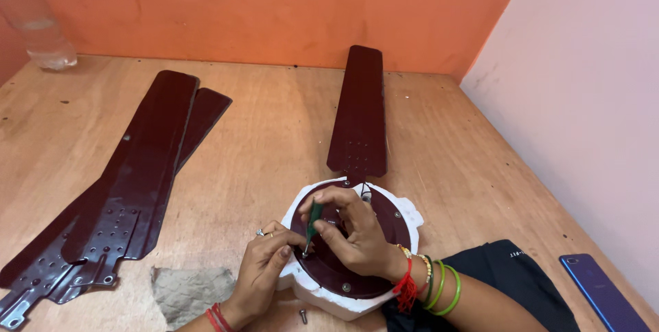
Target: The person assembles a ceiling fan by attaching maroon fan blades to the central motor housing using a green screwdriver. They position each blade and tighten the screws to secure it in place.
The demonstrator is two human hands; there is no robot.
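A dark maroon ceiling fan motor (357, 277) rests in a white foam cradle (410, 210) on a wooden table. One maroon blade (358, 112) points away from it toward the orange wall. My right hand (353, 230) grips a green-handled screwdriver (313, 218), tip down at the motor's left rim. My left hand (262, 269) pinches at the screwdriver tip, fingers closed on something too small to make out. Green bangles and red thread circle my right wrist.
Two loose maroon blades (130, 181) lie stacked at the left. A torn brown paper scrap (189, 291) and a loose screw (303, 315) lie near the front edge. A blue phone (603, 292) lies at the right. A clear plastic bottle (38, 23) stands at the back left.
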